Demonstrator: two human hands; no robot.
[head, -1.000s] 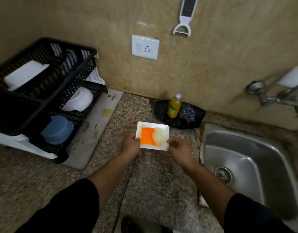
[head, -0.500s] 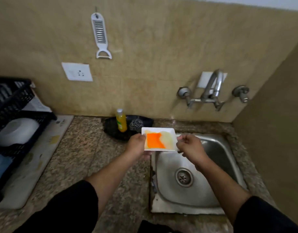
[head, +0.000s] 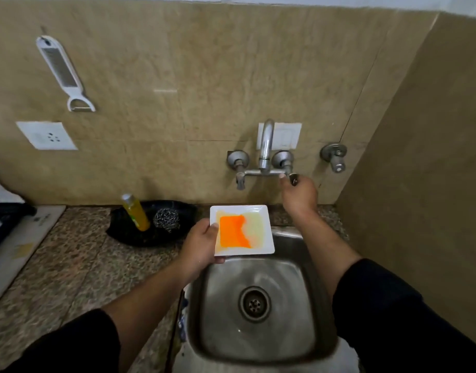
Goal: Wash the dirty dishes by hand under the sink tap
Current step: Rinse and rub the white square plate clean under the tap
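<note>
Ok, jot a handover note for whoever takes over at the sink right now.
Left hand grips the white plate by its left edge, over the back of the sink.
Right hand pinches the right tap handle.
No water shows from the spout.
Done: plate is at the sink.
Left: open tap, scrub off the orange residue, rinse.
Soap bottle and steel scrubber sit left of the sink.

Nothing here can be read. The white mat (head: 21, 238) at the left end of the desk (head: 83, 251) has a small dark printed mark near its far corner and a yellowish patch lower down, both too blurred to make out. The yellow bottle (head: 136, 215) has a label, but its print is too small to read. The wall socket (head: 47, 135) shows only holes, no lettering.
</note>
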